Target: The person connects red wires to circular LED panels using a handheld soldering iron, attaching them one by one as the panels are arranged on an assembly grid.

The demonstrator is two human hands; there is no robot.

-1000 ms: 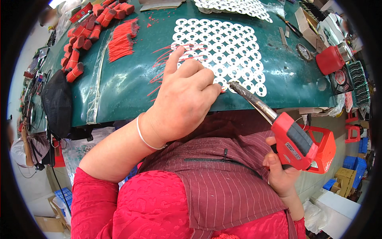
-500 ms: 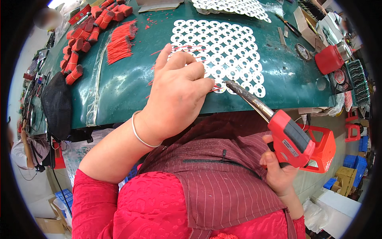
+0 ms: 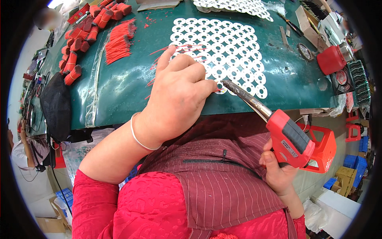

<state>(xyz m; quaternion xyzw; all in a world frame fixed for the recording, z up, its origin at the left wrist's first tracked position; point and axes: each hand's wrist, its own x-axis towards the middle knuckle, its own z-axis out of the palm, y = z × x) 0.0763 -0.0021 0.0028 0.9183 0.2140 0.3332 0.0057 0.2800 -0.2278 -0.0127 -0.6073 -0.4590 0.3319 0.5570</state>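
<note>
The left hand (image 3: 179,99) is curled shut, with thin red wires (image 3: 167,59) pinched under the fingertips and one finger pointed up. It is pressed down on the near edge of a white sheet of round rings (image 3: 223,51). The sheet is laid flat on the dark green bench top (image 3: 119,91), close to the front edge of the bench.

The right hand (image 3: 278,175) is closed around the handle of a red soldering gun with a long metal tip (image 3: 286,139). The gun is held off the bench, in front of the body. Its tip is brought right up to the left fingertips, at the bottom row of rings. Whether the tip touches a ring cannot be told.

Bare green bench is seen to the left of the left hand and to the right of the sheet, so some open room is left on both sides.

Farther left, a pile of short red wires (image 3: 119,42) and a row of red wire bundles (image 3: 79,44) are laid out. A black mesh pouch (image 3: 55,107) is hung over the left edge. A red box-like tool (image 3: 331,59) is set at the far right.

A red plastic stool (image 3: 324,147) is seen on the floor at the right, with blue crates (image 3: 356,155) beside it.
</note>
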